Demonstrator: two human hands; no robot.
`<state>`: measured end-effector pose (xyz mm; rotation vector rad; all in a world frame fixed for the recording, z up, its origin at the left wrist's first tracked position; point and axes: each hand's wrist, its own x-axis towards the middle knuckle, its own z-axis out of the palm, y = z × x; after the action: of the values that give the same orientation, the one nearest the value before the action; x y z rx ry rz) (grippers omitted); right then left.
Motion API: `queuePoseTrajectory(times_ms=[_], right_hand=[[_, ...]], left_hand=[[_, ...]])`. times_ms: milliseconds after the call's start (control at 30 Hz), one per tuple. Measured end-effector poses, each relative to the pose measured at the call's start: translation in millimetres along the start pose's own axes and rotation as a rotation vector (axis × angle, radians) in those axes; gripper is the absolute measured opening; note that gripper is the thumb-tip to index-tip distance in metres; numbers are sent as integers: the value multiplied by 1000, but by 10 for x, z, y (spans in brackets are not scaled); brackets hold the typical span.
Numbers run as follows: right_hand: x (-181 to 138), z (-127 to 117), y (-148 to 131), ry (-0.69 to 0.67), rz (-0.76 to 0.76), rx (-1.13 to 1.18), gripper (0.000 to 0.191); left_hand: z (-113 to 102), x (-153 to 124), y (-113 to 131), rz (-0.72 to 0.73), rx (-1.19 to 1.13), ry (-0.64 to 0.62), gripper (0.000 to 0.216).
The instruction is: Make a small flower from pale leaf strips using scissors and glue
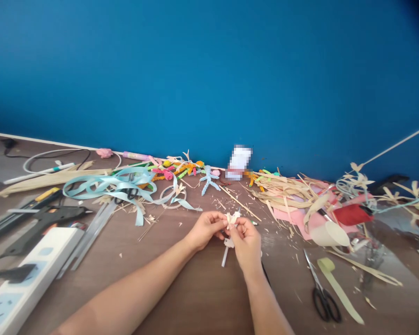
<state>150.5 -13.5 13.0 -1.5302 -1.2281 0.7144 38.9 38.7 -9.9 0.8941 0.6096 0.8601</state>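
Note:
Both hands meet over the middle of the table, pinching a small cream-coloured folded piece [232, 217] that looks like dried husk or paper. My left hand [209, 229] grips it from the left between thumb and fingers. From the right, my right hand [245, 239] holds it with thumb and forefinger. Below the fingers, a thin whitish stick [225, 257] shows with a small pale piece at its upper end; whether it joins the folded piece is hidden by the hands. Farther right lie black-handled scissors [321, 293], away from both hands.
At left are a white power strip [52, 251], a glue gun [47, 223], clear glue sticks [96, 232] and tangled light-blue ribbon [115, 186]. Husk strips [282, 190] heap at right, near a pale green ribbon roll [338, 288]. Coloured pipe cleaners [171, 172] line the blue wall [209, 83].

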Motion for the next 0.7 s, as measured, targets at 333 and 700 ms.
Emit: queuePoseTrajectory(times_ms=[333, 700], right_hand=[[-13, 11, -3, 37, -83, -75, 10], [27, 8, 104, -91, 59, 274, 16]], left_hand=[[7, 4, 5, -40, -49, -44, 24], [16, 9, 10, -11, -68, -79, 26]])
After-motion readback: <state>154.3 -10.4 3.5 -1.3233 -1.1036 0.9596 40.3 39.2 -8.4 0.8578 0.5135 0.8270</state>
